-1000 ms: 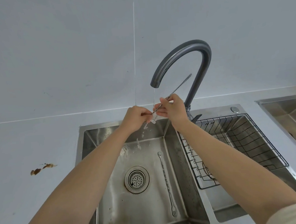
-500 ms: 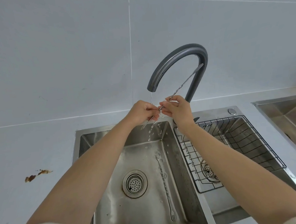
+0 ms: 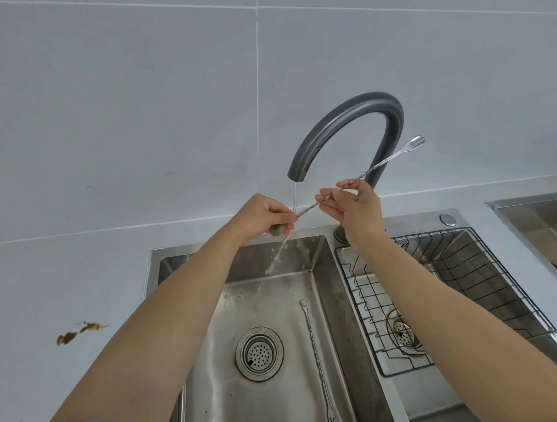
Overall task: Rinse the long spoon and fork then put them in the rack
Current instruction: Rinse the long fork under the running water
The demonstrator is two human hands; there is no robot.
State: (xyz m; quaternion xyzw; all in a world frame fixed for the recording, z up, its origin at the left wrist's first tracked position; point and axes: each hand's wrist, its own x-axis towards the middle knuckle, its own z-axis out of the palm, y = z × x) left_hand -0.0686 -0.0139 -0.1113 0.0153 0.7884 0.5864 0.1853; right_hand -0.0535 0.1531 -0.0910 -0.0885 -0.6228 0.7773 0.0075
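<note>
A long twisted metal fork (image 3: pixel 396 153) slants up to the right in front of the faucet (image 3: pixel 346 110), its tines at the top end. My left hand (image 3: pixel 264 216) grips its lower end under a thin stream of water. My right hand (image 3: pixel 357 206) pinches the shaft near the middle. A second long twisted utensil (image 3: pixel 315 354) lies flat in the left basin (image 3: pixel 215 391), with a small round end toward the wall and fork tines toward me. The black wire rack (image 3: pixel 433 234) sits in the right basin, under my right forearm.
A round drain strainer (image 3: pixel 259 353) is left of the lying utensil. A brown stain (image 3: pixel 80 331) marks the counter on the left. The corner of another steel sink (image 3: pixel 545 216) shows at far right. A tiled wall stands behind the faucet.
My hands have drawn apart along the fork. Its tined end now sticks out further up and right, past the faucet neck. The utensil in the basin has not moved.
</note>
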